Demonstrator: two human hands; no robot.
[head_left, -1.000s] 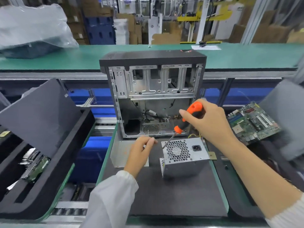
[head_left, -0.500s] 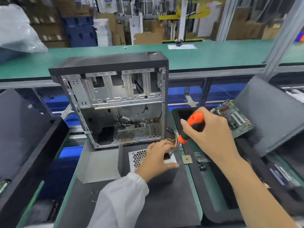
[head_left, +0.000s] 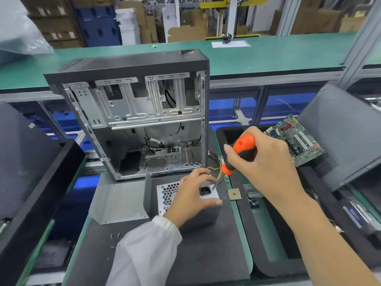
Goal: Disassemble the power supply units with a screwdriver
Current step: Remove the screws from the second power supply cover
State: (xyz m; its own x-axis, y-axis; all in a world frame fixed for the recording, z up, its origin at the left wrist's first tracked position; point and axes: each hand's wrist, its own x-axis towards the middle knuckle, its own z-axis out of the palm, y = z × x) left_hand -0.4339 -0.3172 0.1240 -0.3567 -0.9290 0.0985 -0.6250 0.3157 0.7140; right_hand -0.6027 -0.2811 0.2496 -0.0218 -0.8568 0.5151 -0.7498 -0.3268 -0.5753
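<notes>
A grey power supply unit [head_left: 168, 194] with a honeycomb fan grille and a black socket lies on the dark mat, in front of the open computer case [head_left: 132, 114]. My left hand [head_left: 193, 197] grips its top, thumb at the near right corner and fingers over the far edge. My right hand [head_left: 261, 162] holds an orange and black screwdriver [head_left: 237, 155], slanting down to the left. Its tip sits at the unit's top right corner beside the socket. Yellow wires trail from the unit behind my left hand.
A grey metal side panel [head_left: 119, 201] lies left of the unit. Loose screws [head_left: 114, 236] dot the mat. A small chip [head_left: 234, 194] and a green motherboard [head_left: 296, 139] lie in the black tray on the right. Black foam trays [head_left: 31, 182] flank both sides.
My left hand moved from the mat onto the power supply unit and took hold of it. The screwdriver tip came down to the unit's corner. The view shifted right.
</notes>
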